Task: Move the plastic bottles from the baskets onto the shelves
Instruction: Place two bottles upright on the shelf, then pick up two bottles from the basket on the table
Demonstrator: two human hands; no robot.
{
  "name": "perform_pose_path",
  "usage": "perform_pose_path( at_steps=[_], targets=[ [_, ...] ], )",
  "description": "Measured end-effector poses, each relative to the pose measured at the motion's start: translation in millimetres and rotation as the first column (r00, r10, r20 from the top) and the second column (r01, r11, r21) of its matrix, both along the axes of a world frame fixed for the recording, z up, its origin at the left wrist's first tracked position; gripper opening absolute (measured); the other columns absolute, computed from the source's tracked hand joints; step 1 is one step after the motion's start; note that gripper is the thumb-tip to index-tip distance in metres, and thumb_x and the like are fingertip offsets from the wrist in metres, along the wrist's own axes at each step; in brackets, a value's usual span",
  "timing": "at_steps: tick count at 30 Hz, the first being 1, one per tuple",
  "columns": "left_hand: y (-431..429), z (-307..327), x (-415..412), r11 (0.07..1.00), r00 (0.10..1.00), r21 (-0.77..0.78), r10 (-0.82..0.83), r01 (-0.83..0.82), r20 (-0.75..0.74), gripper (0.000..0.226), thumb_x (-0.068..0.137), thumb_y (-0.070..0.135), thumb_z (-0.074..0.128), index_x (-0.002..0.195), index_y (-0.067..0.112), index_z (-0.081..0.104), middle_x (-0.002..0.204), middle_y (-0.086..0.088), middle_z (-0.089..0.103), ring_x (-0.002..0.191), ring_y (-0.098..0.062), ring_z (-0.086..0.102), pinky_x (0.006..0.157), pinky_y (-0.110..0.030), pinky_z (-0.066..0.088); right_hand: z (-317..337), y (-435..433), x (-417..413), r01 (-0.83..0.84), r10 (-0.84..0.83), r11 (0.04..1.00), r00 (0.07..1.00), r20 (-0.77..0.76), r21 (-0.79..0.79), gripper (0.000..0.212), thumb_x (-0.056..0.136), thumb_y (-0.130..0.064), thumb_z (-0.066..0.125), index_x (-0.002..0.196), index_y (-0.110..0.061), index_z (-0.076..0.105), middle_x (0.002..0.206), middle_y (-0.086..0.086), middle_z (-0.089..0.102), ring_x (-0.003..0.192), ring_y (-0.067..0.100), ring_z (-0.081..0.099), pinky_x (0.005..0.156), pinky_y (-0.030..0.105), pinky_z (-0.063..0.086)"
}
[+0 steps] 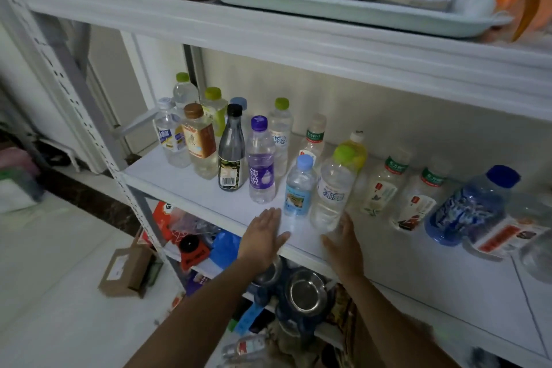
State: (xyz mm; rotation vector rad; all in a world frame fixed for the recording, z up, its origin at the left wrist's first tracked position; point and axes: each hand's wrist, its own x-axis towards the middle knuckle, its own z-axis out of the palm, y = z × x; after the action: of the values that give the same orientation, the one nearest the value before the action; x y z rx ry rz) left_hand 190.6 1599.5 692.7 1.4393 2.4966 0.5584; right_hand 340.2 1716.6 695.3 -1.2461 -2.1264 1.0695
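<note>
So the plastic bottles are pretty much all parked on the middle shelf (185,179), a whole crowd of them. The one closest to the action is the clear bottle with the lime cap (333,191), standing upright near the front edge, right next to a small blue-capped bottle (299,185). The left hand (264,236) lies flat on the shelf's near edge, fingers straight and relaxed, gripping nothing. The right hand (343,243) is opened out too, fingertips just beside the base of the lime-cap bottle. I honestly can't tell if they touch it, but they aren't wrapped round it.

Going outward: to the left there's a purple-capped bottle (261,164), a dark black-capped bottle (230,152) and a brown-capped bottle (198,143), with more behind them toward the wall. To the right there are two white bottles with green labels (383,185) and a big blue bottle (469,206). They look like they're leaning, though that could just be the wide lens. No baskets in sight from here. Below are some steel bowls (301,290), and a cardboard box (125,272) sits on the floor.

What could go wrong, imo: these look empty and light, and they're packed tight. One careless brush from the right hand could tip the lime-cap bottle into its blue-capped neighbour and start a domino run. The front ones are near the edge too, so a knock toward the person means a bottle rolling off onto the clutter below.
</note>
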Motion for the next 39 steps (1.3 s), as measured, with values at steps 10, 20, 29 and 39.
perform_pose_path(
  at_steps=[10,20,29,39],
  targets=[
    [-114.2,14.5,-1.9,0.960,0.947,-0.279,-0.066,-0.026,-0.313,0.102,0.066,0.073,-0.026,0.154,0.028,-0.001,0.162,-0.003,-0.002,0.149,-0.022,-0.003,0.119,-0.037,-0.001,-34.3,-76.1,40.4,-0.234,-0.042,0.869,0.843,0.536,0.436,0.086,0.087,-0.057,0.053,0.140,0.008,0.037,0.143,0.029,0.041,0.134,0.042,0.038,0.110,0.053,0.028],
    [-419.1,47.0,-1.1,0.786,0.808,-0.287,0.407,-0.548,-0.427,0.064,0.099,0.054,0.014,0.153,0.028,-0.008,0.161,-0.004,-0.011,0.148,-0.025,-0.011,0.118,-0.041,-0.008,21.7,-309.0,-55.9,-0.662,0.338,0.666,0.679,0.652,0.344,0.079,0.097,-0.059,0.016,0.150,0.000,0.018,0.157,0.020,0.018,0.146,0.034,0.014,0.117,0.046,0.005],
    [-721.7,51.3,98.8,0.308,0.404,-0.264,0.755,-0.914,-0.516,0.068,0.095,0.060,0.003,0.151,0.027,-0.015,0.160,-0.002,-0.016,0.148,-0.023,-0.014,0.119,-0.041,-0.008,30.9,-609.5,-102.0,-0.918,0.709,0.150,0.359,0.607,0.368,0.076,0.097,-0.059,0.015,0.152,-0.008,0.006,0.160,0.012,0.006,0.148,0.026,0.000,0.119,0.043,-0.004],
    [-903.6,27.8,299.1,-0.300,-0.194,-0.258,0.909,-0.918,-0.368,0.077,0.091,0.063,0.008,0.132,0.023,0.059,0.140,-0.005,0.052,0.126,-0.028,0.053,0.104,-0.045,0.042,27.0,-863.0,-39.8,-0.803,0.754,-0.481,-0.174,0.633,0.352,0.126,0.062,-0.070,-0.041,0.150,-0.007,0.023,0.156,0.015,0.024,0.146,0.027,0.019,0.110,0.039,-0.010]
  ],
)
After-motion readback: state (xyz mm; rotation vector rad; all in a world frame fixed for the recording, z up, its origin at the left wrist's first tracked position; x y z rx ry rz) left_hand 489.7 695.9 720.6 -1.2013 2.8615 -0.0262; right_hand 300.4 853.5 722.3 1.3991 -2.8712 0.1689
